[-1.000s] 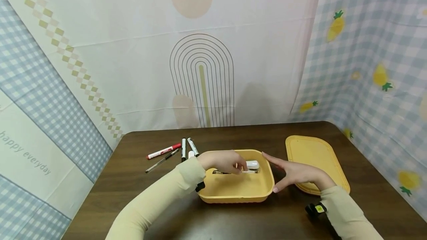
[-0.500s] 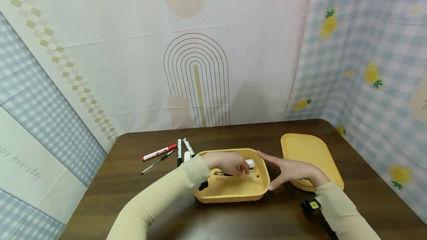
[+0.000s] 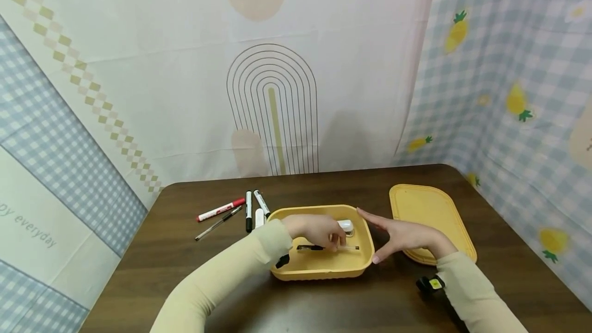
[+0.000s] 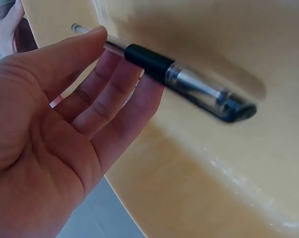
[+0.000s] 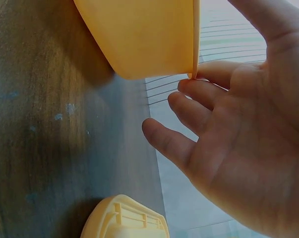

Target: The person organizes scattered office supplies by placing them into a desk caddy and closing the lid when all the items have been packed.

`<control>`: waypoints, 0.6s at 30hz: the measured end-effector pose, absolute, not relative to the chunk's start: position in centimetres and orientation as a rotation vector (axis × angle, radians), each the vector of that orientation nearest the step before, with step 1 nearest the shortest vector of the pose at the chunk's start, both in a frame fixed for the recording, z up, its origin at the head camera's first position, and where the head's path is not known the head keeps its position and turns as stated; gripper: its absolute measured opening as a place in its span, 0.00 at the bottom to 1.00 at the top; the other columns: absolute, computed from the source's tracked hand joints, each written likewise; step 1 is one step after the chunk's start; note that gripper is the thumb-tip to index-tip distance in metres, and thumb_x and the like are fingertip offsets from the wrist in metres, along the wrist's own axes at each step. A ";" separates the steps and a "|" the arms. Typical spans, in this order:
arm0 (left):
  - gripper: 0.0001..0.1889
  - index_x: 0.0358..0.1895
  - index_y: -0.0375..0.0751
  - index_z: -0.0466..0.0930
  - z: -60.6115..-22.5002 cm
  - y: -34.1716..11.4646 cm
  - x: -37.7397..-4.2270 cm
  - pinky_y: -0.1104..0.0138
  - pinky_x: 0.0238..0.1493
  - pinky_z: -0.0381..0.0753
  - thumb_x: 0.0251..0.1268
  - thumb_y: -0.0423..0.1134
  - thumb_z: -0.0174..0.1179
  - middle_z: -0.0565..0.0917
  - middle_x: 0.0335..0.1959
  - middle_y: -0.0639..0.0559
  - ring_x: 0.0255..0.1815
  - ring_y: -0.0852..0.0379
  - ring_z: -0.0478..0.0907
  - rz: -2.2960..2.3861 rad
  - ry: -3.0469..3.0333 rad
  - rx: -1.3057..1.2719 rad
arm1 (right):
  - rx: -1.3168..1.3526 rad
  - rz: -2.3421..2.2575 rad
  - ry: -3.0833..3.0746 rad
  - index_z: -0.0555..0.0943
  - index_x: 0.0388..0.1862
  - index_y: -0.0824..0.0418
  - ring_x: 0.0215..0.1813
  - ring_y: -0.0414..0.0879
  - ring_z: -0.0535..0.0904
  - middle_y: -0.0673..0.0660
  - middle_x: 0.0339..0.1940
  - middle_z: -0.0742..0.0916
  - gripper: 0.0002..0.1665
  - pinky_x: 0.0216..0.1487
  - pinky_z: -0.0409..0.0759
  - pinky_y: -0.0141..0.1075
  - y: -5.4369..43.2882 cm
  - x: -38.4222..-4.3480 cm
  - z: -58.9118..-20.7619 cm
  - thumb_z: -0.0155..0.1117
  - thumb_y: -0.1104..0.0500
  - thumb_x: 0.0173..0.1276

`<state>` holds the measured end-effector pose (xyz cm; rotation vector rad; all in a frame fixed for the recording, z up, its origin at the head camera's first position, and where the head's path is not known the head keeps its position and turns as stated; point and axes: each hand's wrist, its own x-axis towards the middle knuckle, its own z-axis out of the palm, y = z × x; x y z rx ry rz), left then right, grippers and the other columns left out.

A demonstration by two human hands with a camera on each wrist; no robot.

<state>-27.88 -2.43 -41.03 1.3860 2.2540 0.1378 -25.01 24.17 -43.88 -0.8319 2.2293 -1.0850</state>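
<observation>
My left hand [image 3: 316, 230] is inside the yellow plastic box [image 3: 319, 274] and pinches a clear gel pen [image 4: 149, 59] with a black grip and cap end between thumb and fingers. In the left wrist view the pen lies across the fingertips, close to the box's inner surface, where its shadow falls. Behind that hand, a white object [image 3: 346, 226] rests in the box, partly hidden; its kind is unclear. My right hand [image 3: 411, 235], thumb and fingers spread, touches the box's right rim. The right wrist view shows fingertips against the rim's edge.
Left of the box lie a red marker [image 3: 221, 209], a second pen [image 3: 218, 223], two black-and-white markers [image 3: 248, 212] and a white item [image 3: 259, 218]. A yellow lid [image 3: 427, 217] lies to the right on the brown table [image 3: 152, 271].
My left hand has moved the pen slightly toward the near side of the box, showing more of the white object behind. The right hand stays at the rim. The head view has shifted a little.
</observation>
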 end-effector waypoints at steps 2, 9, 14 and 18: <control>0.11 0.53 0.42 0.84 -41.2 -2.4 -27.8 0.77 0.39 0.74 0.71 0.36 0.63 0.82 0.37 0.59 0.36 0.67 0.76 0.151 2.245 1.377 | -0.833 -1.079 2.231 0.40 0.85 0.55 0.78 0.72 0.49 0.63 0.83 0.47 0.70 0.72 0.56 0.65 24.2 -25.0 -44.0 0.80 0.50 0.58; 0.12 0.55 0.41 0.84 -41.0 -2.5 -27.8 0.77 0.40 0.74 0.71 0.35 0.63 0.83 0.39 0.58 0.38 0.67 0.76 0.154 2.260 1.370 | -0.852 -1.091 2.223 0.40 0.85 0.55 0.79 0.70 0.48 0.63 0.83 0.47 0.69 0.72 0.54 0.65 24.1 -25.1 -43.9 0.79 0.51 0.59; 0.13 0.56 0.41 0.84 -40.6 -2.5 -27.9 0.77 0.43 0.74 0.70 0.34 0.63 0.85 0.43 0.55 0.41 0.67 0.77 0.164 2.278 1.387 | -0.836 -1.088 2.232 0.40 0.85 0.55 0.79 0.70 0.49 0.63 0.83 0.47 0.70 0.72 0.55 0.65 24.1 -25.1 -43.8 0.80 0.50 0.58; 0.13 0.54 0.40 0.85 -40.5 -2.6 -27.9 0.77 0.42 0.74 0.69 0.33 0.63 0.85 0.42 0.55 0.39 0.67 0.77 0.178 2.285 1.407 | -0.815 -1.091 2.224 0.40 0.85 0.53 0.78 0.71 0.47 0.63 0.83 0.47 0.70 0.72 0.54 0.66 24.1 -24.9 -43.9 0.79 0.50 0.59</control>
